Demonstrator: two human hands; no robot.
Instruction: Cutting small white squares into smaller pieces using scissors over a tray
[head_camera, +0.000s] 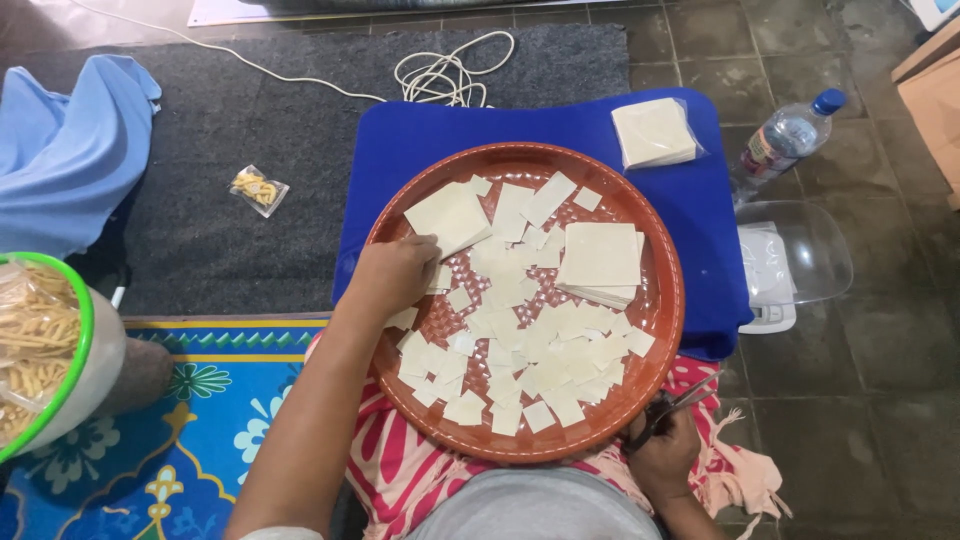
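Observation:
A round brown tray (662, 330) rests on my lap and a blue board (700, 210). It holds many small cut squares of pale dough (530, 350), a stack of larger dough sheets (600, 257) at the right and a big sheet (448, 215) at the upper left. My left hand (395, 275) lies palm down on the tray's left side, touching the big sheet and small squares beneath it. My right hand (662, 450) sits below the tray's lower right rim, closed around a pair of scissors (672, 408).
A bagged stack of dough sheets (653, 132) lies on the blue board. A water bottle (785, 140) and a small scale with clear lid (785, 265) stand at the right. A green-rimmed bowl of fried strips (40, 350), blue cloth (70, 150), small packet (258, 189) and white cord (445, 75) are left and behind.

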